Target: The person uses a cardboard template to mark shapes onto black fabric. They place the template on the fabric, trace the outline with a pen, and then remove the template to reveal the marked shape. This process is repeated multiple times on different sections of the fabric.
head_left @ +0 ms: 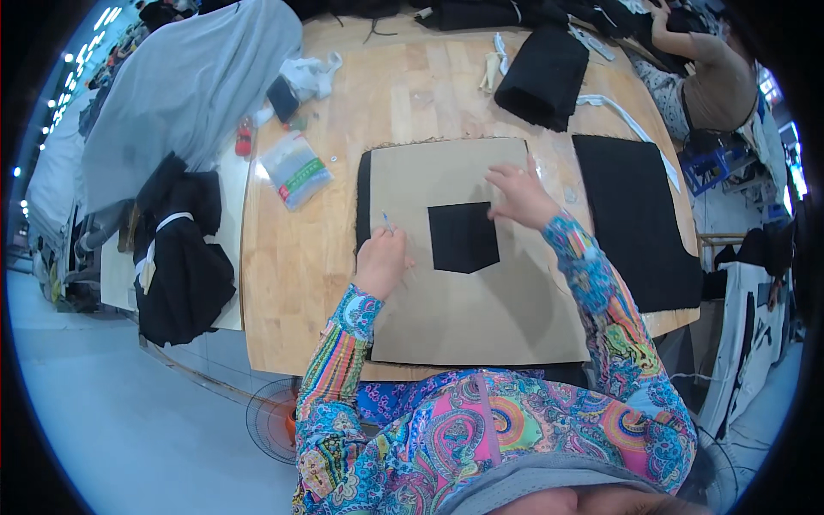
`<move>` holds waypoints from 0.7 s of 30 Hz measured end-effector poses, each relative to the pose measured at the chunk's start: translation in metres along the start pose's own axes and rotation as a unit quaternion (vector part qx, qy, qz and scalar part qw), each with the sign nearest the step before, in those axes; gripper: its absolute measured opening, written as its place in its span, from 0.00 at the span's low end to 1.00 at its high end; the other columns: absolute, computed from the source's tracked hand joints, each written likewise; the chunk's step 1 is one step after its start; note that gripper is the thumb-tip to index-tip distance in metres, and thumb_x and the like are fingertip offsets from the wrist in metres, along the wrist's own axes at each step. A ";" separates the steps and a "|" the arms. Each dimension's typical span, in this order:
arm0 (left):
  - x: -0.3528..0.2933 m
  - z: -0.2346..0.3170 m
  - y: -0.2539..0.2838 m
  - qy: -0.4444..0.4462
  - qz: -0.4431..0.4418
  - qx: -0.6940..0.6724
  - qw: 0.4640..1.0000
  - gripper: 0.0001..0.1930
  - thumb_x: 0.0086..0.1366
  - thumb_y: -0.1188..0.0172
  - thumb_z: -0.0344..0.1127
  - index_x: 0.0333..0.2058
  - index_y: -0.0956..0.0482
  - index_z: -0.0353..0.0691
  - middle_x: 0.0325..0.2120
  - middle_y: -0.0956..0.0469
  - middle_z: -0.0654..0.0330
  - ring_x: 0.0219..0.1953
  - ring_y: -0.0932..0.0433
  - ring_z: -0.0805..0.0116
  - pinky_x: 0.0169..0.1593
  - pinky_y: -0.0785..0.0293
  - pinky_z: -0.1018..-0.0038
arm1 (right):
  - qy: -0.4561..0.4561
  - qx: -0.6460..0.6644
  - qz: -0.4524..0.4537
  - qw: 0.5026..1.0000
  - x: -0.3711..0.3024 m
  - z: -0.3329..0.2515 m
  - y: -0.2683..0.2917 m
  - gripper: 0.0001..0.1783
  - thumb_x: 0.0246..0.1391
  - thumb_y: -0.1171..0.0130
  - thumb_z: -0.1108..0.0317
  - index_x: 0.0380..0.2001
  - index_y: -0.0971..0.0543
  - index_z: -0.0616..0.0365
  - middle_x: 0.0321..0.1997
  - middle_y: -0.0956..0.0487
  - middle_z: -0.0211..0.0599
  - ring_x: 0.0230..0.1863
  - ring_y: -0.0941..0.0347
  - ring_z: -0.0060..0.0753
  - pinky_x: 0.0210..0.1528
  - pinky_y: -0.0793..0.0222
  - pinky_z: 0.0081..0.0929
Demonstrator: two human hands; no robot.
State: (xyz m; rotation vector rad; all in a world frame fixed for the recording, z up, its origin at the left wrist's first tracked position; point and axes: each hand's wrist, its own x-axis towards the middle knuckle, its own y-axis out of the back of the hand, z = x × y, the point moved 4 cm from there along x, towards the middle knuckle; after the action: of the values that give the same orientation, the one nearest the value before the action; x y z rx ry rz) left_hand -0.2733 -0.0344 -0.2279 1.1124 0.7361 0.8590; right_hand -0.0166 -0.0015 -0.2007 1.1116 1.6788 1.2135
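We have a black pocket piece (463,239) lying flat near the middle of a tan sheet (463,330), which reaches the near edge of the table (296,283), with black cloth (364,202) showing along its left side. Our right hand (522,196) is open, fingers spread by the pocket piece's top right corner; we cannot tell whether it touches. Our left hand (382,262) pinches a thin blue-tipped pen (387,221). A plastic bag (294,172) lies near the table's left edge, a black panel (635,223) along its right.

Multicoloured paisley sleeves (339,369), blue-patterned cuffs (359,311), matching top (549,412) (pink strip (489,421) down front)
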 end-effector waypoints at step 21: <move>0.075 0.071 -0.015 0.108 0.074 -0.636 0.760 0.14 0.65 0.45 0.36 0.42 0.23 0.29 0.31 0.22 0.59 0.30 0.21 0.73 0.36 0.23 0.78 | -0.025 -0.076 -0.008 0.997 -0.052 0.005 -0.037 0.44 0.25 0.25 0.60 0.52 0.30 0.55 0.58 0.31 0.31 0.59 0.34 0.33 0.69 0.66 0.57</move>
State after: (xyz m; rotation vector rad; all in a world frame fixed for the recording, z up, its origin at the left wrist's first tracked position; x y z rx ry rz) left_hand -0.1734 -0.0036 -0.2285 -0.1796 0.0956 1.3139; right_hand -0.0029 -0.0552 -0.2333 1.0258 1.5288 1.2707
